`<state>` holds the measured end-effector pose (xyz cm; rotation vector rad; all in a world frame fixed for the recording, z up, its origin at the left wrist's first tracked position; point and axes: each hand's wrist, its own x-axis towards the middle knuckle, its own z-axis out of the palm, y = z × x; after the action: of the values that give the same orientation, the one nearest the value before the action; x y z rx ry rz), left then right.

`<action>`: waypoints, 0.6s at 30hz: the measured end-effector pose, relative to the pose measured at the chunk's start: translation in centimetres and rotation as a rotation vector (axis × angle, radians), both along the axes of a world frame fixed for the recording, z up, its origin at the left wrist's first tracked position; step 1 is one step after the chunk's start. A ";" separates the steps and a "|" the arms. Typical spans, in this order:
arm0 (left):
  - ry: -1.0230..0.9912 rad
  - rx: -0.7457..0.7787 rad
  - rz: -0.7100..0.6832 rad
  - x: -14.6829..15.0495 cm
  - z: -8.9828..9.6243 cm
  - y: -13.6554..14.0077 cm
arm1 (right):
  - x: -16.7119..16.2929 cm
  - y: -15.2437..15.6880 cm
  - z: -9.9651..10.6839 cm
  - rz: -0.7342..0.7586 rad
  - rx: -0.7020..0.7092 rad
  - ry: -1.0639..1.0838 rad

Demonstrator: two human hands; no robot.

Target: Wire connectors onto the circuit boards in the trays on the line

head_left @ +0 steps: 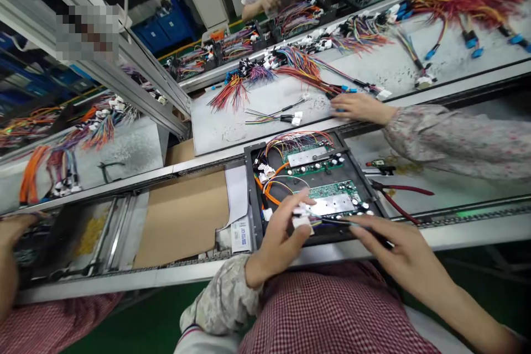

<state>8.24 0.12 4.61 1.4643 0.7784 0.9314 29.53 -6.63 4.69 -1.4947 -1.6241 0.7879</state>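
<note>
My left hand [276, 240] pinches a white wire connector [302, 224] between thumb and fingers, over the near part of a black tray [269, 146]. Dark-sleeved wires [334, 221] run right from the connector to my right hand [394, 246], whose fingertips close on them. Under my hands, the tray holds a near circuit board [346, 191] with a metal plate and capacitors. A second circuit board [301, 163] lies farther back in it. Orange cables [269, 196] and thin coloured wires curve along the tray's left side. My left fingers partly cover the near board.
Red-handled pliers [409, 191] lie right of the tray. A co-worker's hand [359, 108] with a patterned sleeve rests at the back shelf's edge. Wire bundles [298, 66] cover that shelf. Cardboard [182, 215] lies left; another person's hand [12, 238] shows at far left.
</note>
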 end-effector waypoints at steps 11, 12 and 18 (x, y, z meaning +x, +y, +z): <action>-0.081 -0.472 -0.083 0.9 -1.0 2.2 | 0.4 3.6 -1.6 0.202 -0.467 0.181; -0.104 -0.494 -0.059 0.9 -1.1 2.4 | 0.7 3.8 -1.8 0.226 -0.462 0.148; -0.052 -0.434 -0.017 0.5 -1.1 3.6 | 0.7 4.2 -2.2 0.204 -0.338 0.101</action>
<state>8.76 3.73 3.51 1.0623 0.8660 0.7285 30.22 -2.41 2.45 -1.5014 -1.6424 1.2840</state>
